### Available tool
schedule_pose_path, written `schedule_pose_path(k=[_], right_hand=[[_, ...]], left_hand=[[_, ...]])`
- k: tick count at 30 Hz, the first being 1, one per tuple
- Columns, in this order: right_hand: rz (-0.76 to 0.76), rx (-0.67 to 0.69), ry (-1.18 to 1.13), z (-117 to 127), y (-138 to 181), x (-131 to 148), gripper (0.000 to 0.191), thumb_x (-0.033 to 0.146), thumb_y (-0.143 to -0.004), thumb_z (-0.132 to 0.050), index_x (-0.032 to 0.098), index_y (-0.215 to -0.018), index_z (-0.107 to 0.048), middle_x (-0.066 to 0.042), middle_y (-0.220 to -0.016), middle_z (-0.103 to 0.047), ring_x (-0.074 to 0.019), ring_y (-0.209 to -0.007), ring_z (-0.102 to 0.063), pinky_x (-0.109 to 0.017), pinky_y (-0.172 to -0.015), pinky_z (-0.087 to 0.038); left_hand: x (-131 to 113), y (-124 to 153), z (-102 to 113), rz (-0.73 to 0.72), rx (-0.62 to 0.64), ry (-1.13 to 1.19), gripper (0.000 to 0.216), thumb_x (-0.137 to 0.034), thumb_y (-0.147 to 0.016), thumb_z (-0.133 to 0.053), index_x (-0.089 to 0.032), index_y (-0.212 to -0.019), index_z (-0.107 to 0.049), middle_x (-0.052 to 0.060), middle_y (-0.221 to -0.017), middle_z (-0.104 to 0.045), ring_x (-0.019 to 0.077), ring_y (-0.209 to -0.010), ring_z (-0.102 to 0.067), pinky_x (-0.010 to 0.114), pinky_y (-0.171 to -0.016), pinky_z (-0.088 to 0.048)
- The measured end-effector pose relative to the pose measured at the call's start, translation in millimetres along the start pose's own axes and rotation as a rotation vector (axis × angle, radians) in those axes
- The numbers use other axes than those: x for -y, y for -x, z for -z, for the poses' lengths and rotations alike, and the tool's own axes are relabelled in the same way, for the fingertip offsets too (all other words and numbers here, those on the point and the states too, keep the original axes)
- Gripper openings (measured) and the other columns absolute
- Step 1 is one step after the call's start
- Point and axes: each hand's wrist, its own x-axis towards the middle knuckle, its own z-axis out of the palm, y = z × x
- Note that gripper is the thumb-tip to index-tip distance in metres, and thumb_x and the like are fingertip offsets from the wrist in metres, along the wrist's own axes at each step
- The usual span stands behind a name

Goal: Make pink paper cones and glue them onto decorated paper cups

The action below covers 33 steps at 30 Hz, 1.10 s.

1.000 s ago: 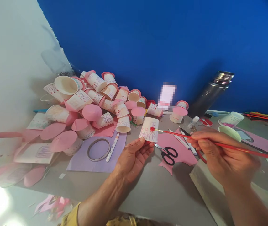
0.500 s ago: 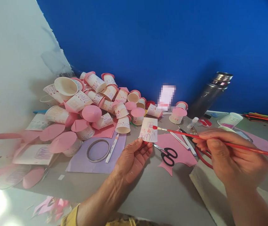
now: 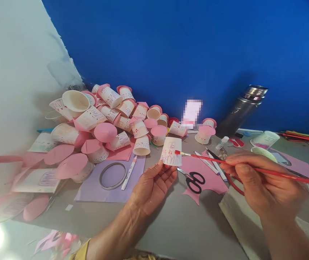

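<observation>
My left hand [image 3: 151, 186] holds up a small white paper cup [image 3: 171, 151], upside down, with purple and red marks on its side. My right hand [image 3: 262, 182] pinches a long red paintbrush [image 3: 252, 168]. The brush's red-tipped bristles touch the right side of the cup. Both hands hover above a grey tabletop [image 3: 170, 224].
A heap of decorated paper cups with pink paper circles [image 3: 108, 119] lies at the back left. A tape ring [image 3: 112, 175] and a marker [image 3: 129, 173] rest on lilac paper. Black scissors [image 3: 193, 180] lie on pink paper. A steel flask [image 3: 241, 110] leans against the blue wall.
The brush tip has shifted slightly on the cup's right side. Both hands and the cup have stayed almost in place, and the view has tilted up a little.
</observation>
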Motion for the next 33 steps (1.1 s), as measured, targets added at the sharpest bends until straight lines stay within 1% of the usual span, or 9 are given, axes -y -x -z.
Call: schedule_pose_path(k=[5,7,13,17,20,26,28,31,33], right_hand=[[-0.019,-0.109,-0.027,-2.2,0.1,2.9,0.015,0.016,-0.087,-0.069,0.025,-0.091,-0.08,-0.003,-0.076,-0.073,-0.0197,-0.06,-0.068,-0.032,-0.047,-0.056],[-0.019,-0.124,-0.012,-2.0,0.0,3.9,0.015,0.015,-0.086,-0.07,0.025,-0.091,-0.08,-0.003,-0.077,-0.074,-0.0194,-0.061,-0.068,-0.031,-0.048,-0.056],[0.005,0.002,0.013,1.7,-1.1,1.2,0.016,0.015,-0.088,-0.066,0.025,-0.091,-0.078,-0.002,-0.079,-0.075,-0.0195,-0.063,-0.07,-0.033,-0.055,-0.06],[0.006,0.028,0.001,2.1,-1.0,-0.4,0.017,0.015,-0.089,-0.066,0.026,-0.093,-0.078,-0.002,-0.083,-0.075,-0.0197,-0.064,-0.071,-0.032,-0.054,-0.06],[0.032,0.026,-0.007,0.7,-0.2,0.1,0.018,0.013,-0.088,-0.066,0.026,-0.094,-0.078,-0.002,-0.084,-0.076,-0.0195,-0.064,-0.07,-0.033,-0.056,-0.061],[0.01,-0.102,0.013,0.7,0.1,1.7,0.013,0.017,-0.086,-0.07,0.025,-0.089,-0.079,-0.003,-0.079,-0.075,-0.0207,-0.061,-0.069,-0.034,-0.05,-0.06],[0.014,-0.083,0.021,1.8,-0.4,1.5,0.013,0.017,-0.087,-0.069,0.025,-0.09,-0.079,-0.003,-0.078,-0.075,-0.0208,-0.061,-0.069,-0.035,-0.051,-0.06],[0.032,0.004,0.008,2.8,-0.7,0.3,0.016,0.015,-0.088,-0.066,0.025,-0.092,-0.078,-0.003,-0.081,-0.076,-0.0201,-0.062,-0.069,-0.034,-0.053,-0.06],[0.044,0.01,0.001,2.4,-0.4,0.0,0.017,0.014,-0.088,-0.066,0.025,-0.093,-0.078,-0.003,-0.083,-0.076,-0.0199,-0.063,-0.07,-0.034,-0.054,-0.061]], left_hand=[[0.0,0.5,0.5,0.002,0.011,-0.002,0.02,-0.009,-0.095,-0.056,-0.008,-0.08,-0.068,0.011,-0.076,-0.071,0.0173,-0.07,-0.072,0.031,-0.073,-0.062],[0.0,0.5,0.9,0.007,0.013,0.0,0.02,-0.009,-0.095,-0.056,-0.009,-0.079,-0.067,0.01,-0.074,-0.07,0.0174,-0.07,-0.072,0.031,-0.074,-0.062],[-0.1,0.9,1.4,0.012,0.008,-0.018,0.023,-0.009,-0.096,-0.054,-0.01,-0.076,-0.065,0.009,-0.072,-0.069,0.0172,-0.071,-0.073,0.03,-0.073,-0.063],[-0.3,1.1,0.3,0.01,-0.001,-0.019,0.024,-0.008,-0.097,-0.053,-0.009,-0.076,-0.065,0.008,-0.072,-0.068,0.0166,-0.069,-0.072,0.03,-0.071,-0.063],[-0.5,1.2,-0.4,0.003,-0.009,-0.019,0.024,-0.008,-0.097,-0.053,-0.008,-0.076,-0.065,0.009,-0.073,-0.068,0.017,-0.07,-0.073,0.03,-0.072,-0.063],[-0.8,1.3,-1.1,0.009,-0.027,-0.006,0.022,-0.008,-0.096,-0.054,-0.01,-0.077,-0.064,0.008,-0.073,-0.067,0.0172,-0.071,-0.073,0.03,-0.072,-0.063],[-0.8,1.4,-1.6,0.012,-0.028,-0.007,0.022,-0.008,-0.096,-0.053,-0.01,-0.077,-0.064,0.008,-0.072,-0.067,0.0172,-0.07,-0.072,0.03,-0.071,-0.063],[-0.8,1.5,-2.4,0.013,-0.03,-0.009,0.023,-0.008,-0.097,-0.052,-0.01,-0.077,-0.064,0.008,-0.071,-0.066,0.0167,-0.068,-0.072,0.029,-0.068,-0.063],[-0.9,1.5,-2.8,0.017,-0.033,-0.001,0.023,-0.007,-0.097,-0.051,-0.009,-0.078,-0.064,0.007,-0.071,-0.066,0.016,-0.067,-0.072,0.029,-0.066,-0.063]])
